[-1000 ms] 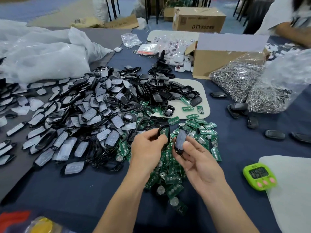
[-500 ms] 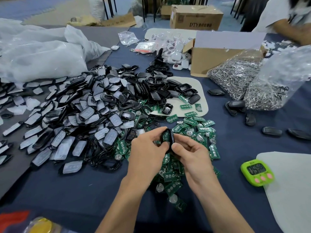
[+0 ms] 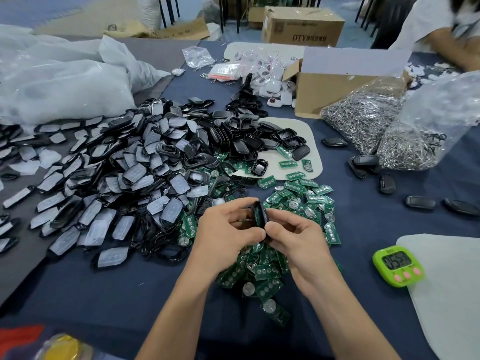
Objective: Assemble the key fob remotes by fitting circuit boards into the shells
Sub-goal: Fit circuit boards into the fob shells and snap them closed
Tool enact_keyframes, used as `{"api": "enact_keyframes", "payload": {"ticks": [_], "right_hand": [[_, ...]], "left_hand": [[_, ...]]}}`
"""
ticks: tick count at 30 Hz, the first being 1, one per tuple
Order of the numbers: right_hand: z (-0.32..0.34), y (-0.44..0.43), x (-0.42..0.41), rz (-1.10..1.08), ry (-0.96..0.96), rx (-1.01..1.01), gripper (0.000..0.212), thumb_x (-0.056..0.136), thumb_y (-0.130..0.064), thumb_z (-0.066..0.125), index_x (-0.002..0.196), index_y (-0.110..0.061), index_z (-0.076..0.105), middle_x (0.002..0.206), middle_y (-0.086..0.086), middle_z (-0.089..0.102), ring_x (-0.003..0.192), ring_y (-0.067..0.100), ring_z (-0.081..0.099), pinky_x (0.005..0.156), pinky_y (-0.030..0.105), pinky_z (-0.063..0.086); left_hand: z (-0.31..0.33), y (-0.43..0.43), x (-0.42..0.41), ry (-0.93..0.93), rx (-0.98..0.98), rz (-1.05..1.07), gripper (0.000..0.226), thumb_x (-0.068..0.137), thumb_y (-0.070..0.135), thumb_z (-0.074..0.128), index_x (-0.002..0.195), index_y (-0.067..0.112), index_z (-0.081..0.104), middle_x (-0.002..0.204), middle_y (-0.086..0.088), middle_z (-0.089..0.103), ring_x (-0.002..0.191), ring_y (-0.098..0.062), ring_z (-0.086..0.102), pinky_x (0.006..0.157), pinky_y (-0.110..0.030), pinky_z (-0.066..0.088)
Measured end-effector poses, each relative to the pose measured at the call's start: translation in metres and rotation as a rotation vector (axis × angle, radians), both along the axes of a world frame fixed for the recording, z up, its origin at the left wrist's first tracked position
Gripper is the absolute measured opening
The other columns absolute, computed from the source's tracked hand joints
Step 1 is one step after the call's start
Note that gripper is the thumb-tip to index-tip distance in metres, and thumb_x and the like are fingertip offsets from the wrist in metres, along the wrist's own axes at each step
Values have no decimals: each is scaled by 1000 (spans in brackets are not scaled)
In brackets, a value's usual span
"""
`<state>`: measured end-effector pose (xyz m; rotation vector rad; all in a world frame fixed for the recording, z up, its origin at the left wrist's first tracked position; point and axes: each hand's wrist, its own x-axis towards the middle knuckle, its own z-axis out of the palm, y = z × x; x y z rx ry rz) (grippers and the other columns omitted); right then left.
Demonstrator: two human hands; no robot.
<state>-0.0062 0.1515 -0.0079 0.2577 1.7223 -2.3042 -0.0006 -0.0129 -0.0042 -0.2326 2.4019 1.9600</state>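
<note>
A table [image 3: 104,294] draped in dark blue cloth is crowded with parts. Just above its middle a black shell [image 3: 261,219] is held on edge between both hands, and a green circuit board [image 3: 257,213] is seen seated inside it. The left hand [image 3: 228,236] is curled round the shell's left side, with thumb and fingertips pinching it. The right hand [image 3: 294,241] is clamped on the other side, its thumb pressed against the near end.

Directly under the grip and out to its right, a heap of loose boards [image 3: 270,271] is spread. To the left of the grip a large pile of shells with grey button pads [image 3: 117,183] is heaped. Beyond the grip, empty black shells [image 3: 244,136] are stacked partly on a white mat [image 3: 306,141]. Well to the right of the grip a green timer [image 3: 397,265] is set, with bags of metal rings [image 3: 368,126] and a cardboard box [image 3: 335,87] farther back.
</note>
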Motion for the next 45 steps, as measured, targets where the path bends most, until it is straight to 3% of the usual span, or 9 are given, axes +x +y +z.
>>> {"api": "enact_keyframes", "payload": {"ticks": [5,10,14,18,26,30,35,40,45], "right_hand": [[2,4,-1,45,-35,5,30,85,11,73,109,-7,79,105,11,78,98,24,73,93,41,61],[5,6,-2,55,18,31,34,81,14,75,108,-6,79,101,14,80,94,24,74,87,37,62],[2,2,-1,3,87,132,36,76,12,81,104,-10,81,99,11,80,96,25,75,88,37,60],[3,0,-2,-22,152,257,38,72,6,86,99,-20,83,95,1,81,97,18,76,87,37,60],[10,2,-4,73,236,370,46,71,2,87,101,-32,83,95,-10,81,98,6,75,89,33,59],[9,1,-6,2,243,383,50,68,3,86,100,-36,83,96,-13,81,99,3,75,88,30,59],[7,4,-6,-6,240,393,56,66,0,88,97,-46,81,95,-18,80,98,-1,74,85,25,61],[2,4,-2,0,231,347,48,66,1,88,99,-33,84,97,-12,81,98,5,76,87,30,60],[-1,3,0,35,187,239,47,72,11,84,102,-24,82,98,-2,82,98,12,77,81,21,59]], "left_hand": [[4,-4,1,46,-93,-13,64,50,23,94,98,60,73,90,24,78,87,4,75,75,-10,55],[6,-6,2,63,-85,-31,69,51,20,97,106,53,73,93,17,80,86,-5,77,77,-31,61],[6,-7,1,48,-45,-84,74,54,15,92,108,61,73,99,16,80,89,-8,78,82,-37,64],[2,-10,3,61,63,-93,58,71,15,84,120,46,76,106,9,81,97,-11,78,81,-24,61],[2,-9,0,49,239,-17,45,83,-2,82,109,35,83,102,-3,82,88,-12,77,72,-25,61],[4,-3,-4,75,224,-14,44,77,8,83,109,39,82,104,0,82,97,-14,77,82,-33,63],[1,1,-2,80,229,-4,43,80,2,84,108,35,81,106,2,82,104,-13,76,88,-33,62],[0,1,3,41,313,0,44,85,-9,78,108,29,81,104,-3,82,95,-10,76,79,-27,62],[1,-1,6,27,387,0,46,85,-10,76,99,33,85,103,-4,82,93,-11,77,75,-25,61]]}}
